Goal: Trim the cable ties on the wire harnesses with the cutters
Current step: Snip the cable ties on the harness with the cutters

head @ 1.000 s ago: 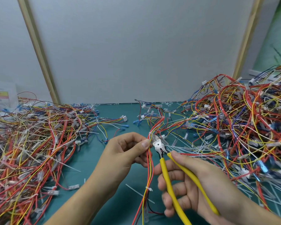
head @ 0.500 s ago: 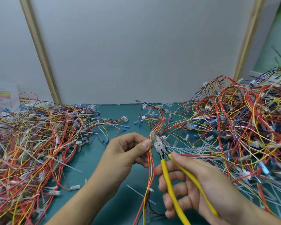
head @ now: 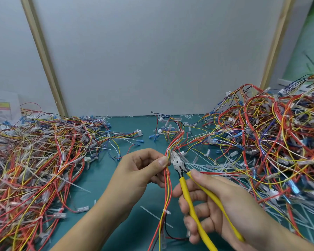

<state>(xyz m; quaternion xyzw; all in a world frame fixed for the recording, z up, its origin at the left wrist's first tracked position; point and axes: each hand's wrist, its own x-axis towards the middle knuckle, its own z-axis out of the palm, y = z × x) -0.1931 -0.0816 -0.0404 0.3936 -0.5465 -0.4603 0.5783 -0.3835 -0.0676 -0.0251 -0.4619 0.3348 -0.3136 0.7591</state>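
Observation:
My left hand (head: 140,171) pinches a wire harness (head: 168,185) of red, orange and yellow wires between thumb and fingers, just above the green mat. My right hand (head: 223,211) grips the yellow-handled cutters (head: 188,192); their metal jaws (head: 175,157) sit against the harness right beside my left thumb, where a cable tie is. Whether the jaws are closed on the tie is hard to tell. Lower on the same harness a white cable tie (head: 166,211) shows a short stub.
A big tangle of harnesses (head: 40,160) covers the left of the green mat (head: 101,180), and a taller heap (head: 272,138) fills the right. Cut tie tails (head: 156,216) lie loose on the mat. A grey panel wall (head: 152,60) stands behind.
Both hands have stayed in almost the same place. The cutter handles have drawn slightly closer together at the harness.

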